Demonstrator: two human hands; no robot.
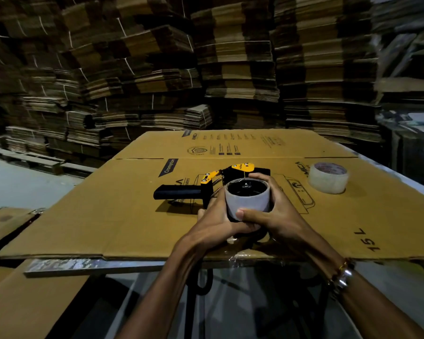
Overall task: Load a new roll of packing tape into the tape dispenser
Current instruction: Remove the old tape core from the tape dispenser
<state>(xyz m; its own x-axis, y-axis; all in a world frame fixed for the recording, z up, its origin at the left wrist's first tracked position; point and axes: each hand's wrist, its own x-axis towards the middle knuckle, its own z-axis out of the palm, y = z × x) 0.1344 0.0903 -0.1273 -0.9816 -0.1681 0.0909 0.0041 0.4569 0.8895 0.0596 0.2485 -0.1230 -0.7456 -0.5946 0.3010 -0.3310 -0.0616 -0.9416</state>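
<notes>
Old core not yet off the tape dispenser [213,184].
Both hands, left hand [218,222] and right hand [277,209], grip what looks like a spent core [247,199]; the new roll [328,177] waits untouched nearby.

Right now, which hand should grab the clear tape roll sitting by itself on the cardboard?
The right hand. The clear tape roll lies on the flat brown cardboard sheet on that hand's side, while the left hand steadies the black and yellow tape dispenser, probably.
</notes>
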